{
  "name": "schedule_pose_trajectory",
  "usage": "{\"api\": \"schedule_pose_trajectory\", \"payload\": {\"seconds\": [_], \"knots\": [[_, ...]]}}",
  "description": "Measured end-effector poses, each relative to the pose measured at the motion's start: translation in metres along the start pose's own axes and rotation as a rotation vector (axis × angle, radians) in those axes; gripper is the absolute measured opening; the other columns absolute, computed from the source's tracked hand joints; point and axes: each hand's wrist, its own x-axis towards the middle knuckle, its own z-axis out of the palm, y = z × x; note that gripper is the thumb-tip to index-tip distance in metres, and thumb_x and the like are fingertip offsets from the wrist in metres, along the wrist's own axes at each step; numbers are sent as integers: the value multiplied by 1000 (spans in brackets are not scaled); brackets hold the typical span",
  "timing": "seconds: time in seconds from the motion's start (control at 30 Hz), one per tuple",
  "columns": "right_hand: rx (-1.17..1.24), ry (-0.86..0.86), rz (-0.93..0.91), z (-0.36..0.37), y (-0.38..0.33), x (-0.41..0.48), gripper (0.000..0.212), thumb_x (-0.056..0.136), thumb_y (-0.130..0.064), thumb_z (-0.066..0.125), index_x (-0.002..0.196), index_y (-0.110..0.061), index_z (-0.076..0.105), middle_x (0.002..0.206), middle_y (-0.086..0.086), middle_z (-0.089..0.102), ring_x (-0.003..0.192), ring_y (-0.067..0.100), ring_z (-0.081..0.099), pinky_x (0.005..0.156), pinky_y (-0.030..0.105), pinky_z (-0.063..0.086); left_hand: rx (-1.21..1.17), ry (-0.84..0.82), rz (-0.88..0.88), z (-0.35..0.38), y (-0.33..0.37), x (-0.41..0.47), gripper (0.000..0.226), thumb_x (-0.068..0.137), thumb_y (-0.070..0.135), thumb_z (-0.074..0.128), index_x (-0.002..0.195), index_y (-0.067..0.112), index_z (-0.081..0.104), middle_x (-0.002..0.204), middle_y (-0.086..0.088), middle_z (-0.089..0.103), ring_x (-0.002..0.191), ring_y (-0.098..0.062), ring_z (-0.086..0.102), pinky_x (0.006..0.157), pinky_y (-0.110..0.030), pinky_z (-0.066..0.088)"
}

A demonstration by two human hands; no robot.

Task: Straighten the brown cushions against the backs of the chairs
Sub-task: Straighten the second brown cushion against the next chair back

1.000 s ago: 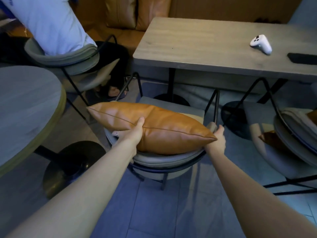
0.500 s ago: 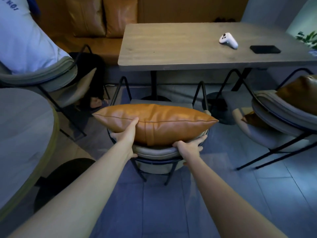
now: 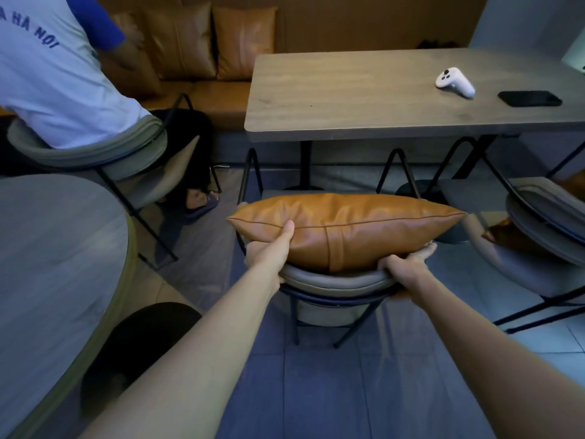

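Cushion (image 3: 345, 228) atop chair (image 3: 335, 280) back; left hand (image 3: 269, 251) pinches it, right hand (image 3: 408, 270) cups underside; table (image 3: 364, 99) beyond.

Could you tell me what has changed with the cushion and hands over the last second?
The right hand left the cushion's right tip and moved under its lower edge by the chair back. The cushion, tilted before, now lies level. The left hand kept its grip near the left end; controller and phone stayed on the table.
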Motion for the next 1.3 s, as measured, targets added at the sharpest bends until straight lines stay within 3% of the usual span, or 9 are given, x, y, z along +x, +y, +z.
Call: {"api": "schedule_pose_trajectory", "payload": {"seconds": [0.17, 0.27, 0.33, 0.4, 0.47, 0.53, 0.67, 0.8, 1.3], "knots": [[-22, 81, -66, 0, -10, -10, 128, 77, -21, 73, 153, -24, -30, 167, 19, 14, 142, 48, 33, 106, 57, 42, 18, 7, 31, 8, -3, 6, 94, 70, 59, 83, 140, 11, 44, 140, -10, 56, 125, -34, 56, 101, -59, 51], [-404, 267, -226, 15, -4, -37, 93, 91, -24, 59, 159, -1, 0, 169, 20, 3, 153, 41, 12, 121, 56, 20, 37, -17, 29, 4, -4, 5, 90, 74, 57, 82, 141, 11, 43, 141, -11, 55, 128, -35, 54, 97, -59, 53], [-701, 394, -398, 29, 7, -54, 56, 96, -23, 44, 143, 10, 44, 160, 29, 29, 148, 46, 24, 117, 56, 23, 61, -45, 32, -2, -3, 3, 92, 74, 56, 83, 143, 11, 43, 142, -11, 54, 128, -36, 54, 95, -60, 54], [-915, 467, -594, 43, 17, -71, 45, 90, -16, 36, 97, 11, 71, 117, 37, 64, 120, 54, 53, 104, 60, 40, 83, -87, 28, -11, -3, 3, 88, 75, 53, 83, 142, 11, 44, 143, -11, 55, 127, -36, 54, 94, -60, 55], [-974, 385, -716, 62, 23, -92, 32, 78, -12, 43, 65, 4, 67, 73, 30, 68, 81, 48, 64, 82, 56, 52, 106, -139, 9, -22, -2, 4, 85, 78, 49, 82, 143, 10, 45, 144, -13, 54, 128, -37, 54, 94, -59, 56], [-1067, 276, -815, 86, 16, -117, 15, 73, -13, 58, 69, -1, 65, 68, 23, 67, 70, 41, 64, 73, 49, 55, 135, -192, -8, -34, -2, 4, 83, 80, 46, 82, 144, 8, 43, 143, -13, 53, 125, -36, 55, 95, -57, 56], [-1190, 118, -813, 131, -13, -137, 45, 86, -32, 64, 122, -6, 56, 120, 16, 65, 111, 38, 62, 96, 45, 46, 134, -276, -49, -55, 0, 8, 82, 82, 43, 81, 145, 13, 39, 131, -4, 53, 116, -32, 57, 93, -52, 56], [-1064, -10, -755, 155, -25, -125, 55, 94, -38, 58, 140, -13, 39, 143, 12, 51, 133, 35, 46, 106, 49, 35, 28, -351, -85, -70, 2, 17, 83, 77, 48, 83, 143, 18, 42, 140, -16, 56, 111, -34, 62, 87, -48, 58], [-803, 66, -851, 148, -16, -98, 26, 98, -23, 54, 123, -15, 53, 118, 6, 64, 117, 31, 52, 90, 41, 29, -180, -393, -135, -47, 4, 38, 90, 74, 54, 83, 143, 13, 44, 141, -17, 53, 114, -33, 61, 86, -49, 60]]}}
